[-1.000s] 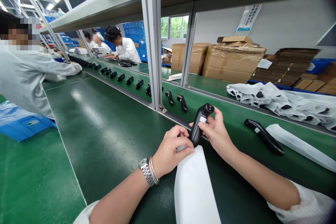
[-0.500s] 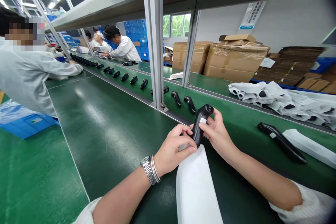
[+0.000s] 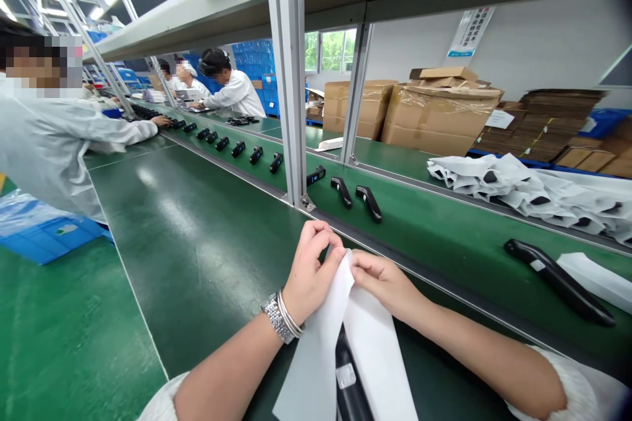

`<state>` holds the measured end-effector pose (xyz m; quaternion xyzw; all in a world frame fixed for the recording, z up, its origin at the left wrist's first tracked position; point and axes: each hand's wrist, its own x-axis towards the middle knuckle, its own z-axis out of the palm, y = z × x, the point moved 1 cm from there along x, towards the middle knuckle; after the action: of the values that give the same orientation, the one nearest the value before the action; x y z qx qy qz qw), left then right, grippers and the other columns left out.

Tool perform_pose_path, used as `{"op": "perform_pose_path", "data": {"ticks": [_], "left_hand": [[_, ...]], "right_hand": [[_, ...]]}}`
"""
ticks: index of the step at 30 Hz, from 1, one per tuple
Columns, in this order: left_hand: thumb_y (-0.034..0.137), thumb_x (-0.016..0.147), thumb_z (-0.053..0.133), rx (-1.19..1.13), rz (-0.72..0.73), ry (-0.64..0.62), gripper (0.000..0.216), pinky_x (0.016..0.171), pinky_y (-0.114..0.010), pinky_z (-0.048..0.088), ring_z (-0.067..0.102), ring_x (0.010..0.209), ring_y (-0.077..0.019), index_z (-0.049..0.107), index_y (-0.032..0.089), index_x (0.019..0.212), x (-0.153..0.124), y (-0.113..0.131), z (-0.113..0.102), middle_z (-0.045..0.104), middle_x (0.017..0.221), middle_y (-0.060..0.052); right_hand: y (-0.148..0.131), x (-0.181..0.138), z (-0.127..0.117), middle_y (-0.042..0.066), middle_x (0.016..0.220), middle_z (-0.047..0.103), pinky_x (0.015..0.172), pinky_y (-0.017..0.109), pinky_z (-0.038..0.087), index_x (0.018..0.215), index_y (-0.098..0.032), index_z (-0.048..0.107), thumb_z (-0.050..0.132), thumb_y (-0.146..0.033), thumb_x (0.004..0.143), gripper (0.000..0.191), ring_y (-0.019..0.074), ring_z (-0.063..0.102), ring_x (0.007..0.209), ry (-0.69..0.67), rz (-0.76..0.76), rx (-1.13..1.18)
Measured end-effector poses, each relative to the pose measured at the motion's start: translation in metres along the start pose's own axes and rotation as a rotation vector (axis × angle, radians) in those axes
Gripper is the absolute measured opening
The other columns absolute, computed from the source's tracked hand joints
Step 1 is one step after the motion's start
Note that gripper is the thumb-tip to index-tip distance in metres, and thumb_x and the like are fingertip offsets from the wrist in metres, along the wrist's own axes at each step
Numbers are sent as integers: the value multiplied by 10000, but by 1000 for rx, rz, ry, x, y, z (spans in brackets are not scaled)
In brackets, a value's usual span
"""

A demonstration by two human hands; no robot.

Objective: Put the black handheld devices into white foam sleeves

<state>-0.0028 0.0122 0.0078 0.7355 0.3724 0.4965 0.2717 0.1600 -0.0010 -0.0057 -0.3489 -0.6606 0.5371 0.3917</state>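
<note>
Both hands pinch the upper end of a white sleeve (image 3: 380, 348), soft and paper-like. My left hand (image 3: 313, 270) grips its top edge between thumb and fingers. Close beside it, my right hand (image 3: 388, 279) pinches the same end, some of its fingertips hidden behind the material. Below the hands, a black handheld device (image 3: 351, 385) with a pale label shows between two white flaps; whether it lies inside or under the sleeve I cannot tell. To the right, another black device (image 3: 557, 279) with a white label lies on the green belt, next to a white sleeve (image 3: 595, 279).
A row of black devices (image 3: 255, 155) lines the belt (image 3: 419, 230). A metal post (image 3: 289, 79) rises before me under a shelf. White-wrapped items (image 3: 523, 187) are heaped at right, before cardboard boxes (image 3: 439, 115). A co-worker (image 3: 44, 145) reaches towards the row from the left.
The black device that was upright between my hands has left my fingers. Both hands now grip the sleeve's top, its flaps apart. Devices on the belt have shifted right and nearer.
</note>
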Motion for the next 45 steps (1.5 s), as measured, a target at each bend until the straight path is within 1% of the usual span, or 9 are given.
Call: {"op": "perform_pose_path", "data": {"ticks": [4,9,13,24,30,33,36,41,45], "left_hand": [[146,893,531,14,-18,10,106,874,-292,422,496,965,-161,558,176,795,0,-4,3,459,969,-30],[171,903,531,84,-33,146,117,892,-292,416,505,958,-153,558,182,790,6,-9,-8,476,965,-21],[180,888,552,141,-35,223,122,883,-285,424,512,945,-151,547,182,766,10,-16,-16,478,953,-17],[189,855,568,250,-3,126,102,832,-308,448,519,900,-166,583,179,754,8,-24,-15,497,943,-31],[242,860,570,270,66,45,141,806,-318,444,519,869,-173,586,171,740,11,-24,-21,529,914,-41],[277,889,552,294,108,-99,194,769,-301,419,524,782,-156,584,177,726,13,-23,-24,570,799,-17],[296,917,524,312,159,-241,252,755,-294,390,525,710,-140,585,181,700,15,-17,-29,586,704,5],[428,875,604,183,216,-424,383,722,-290,390,491,604,-122,528,185,589,14,0,-33,554,600,25],[524,814,648,82,252,-476,478,708,-300,398,451,556,-115,463,185,532,12,11,-31,530,566,26]], "right_hand": [[-16,-2,-13,2,878,568,769,284,399,808,-203,596,500,-245,917,151,155,538,839,172,-85,-318],[-38,-24,9,-31,769,585,693,266,369,776,-213,625,546,-168,843,113,135,533,733,-108,7,-680],[-37,-35,48,-4,886,616,812,317,368,998,-240,656,664,-311,780,229,190,532,857,-142,19,-828],[-39,-21,103,102,782,677,916,420,377,843,-120,667,528,-329,829,251,251,608,795,-305,-9,-1228],[-56,-33,112,131,855,676,641,367,453,927,-117,656,543,-275,823,220,276,630,724,-508,49,-1150],[-71,-31,92,31,878,669,634,281,457,958,-205,637,549,-239,827,161,195,619,733,-399,12,-675],[-86,-18,49,-10,955,644,719,240,472,1053,-261,607,528,-197,851,226,154,605,840,-101,-68,-281],[-84,0,-30,31,1070,612,714,268,515,1146,-276,568,582,-311,872,277,184,602,923,505,-181,-56],[-69,4,-52,37,1124,590,713,274,537,1160,-291,550,609,-330,854,314,192,597,970,683,-221,-38]]}}
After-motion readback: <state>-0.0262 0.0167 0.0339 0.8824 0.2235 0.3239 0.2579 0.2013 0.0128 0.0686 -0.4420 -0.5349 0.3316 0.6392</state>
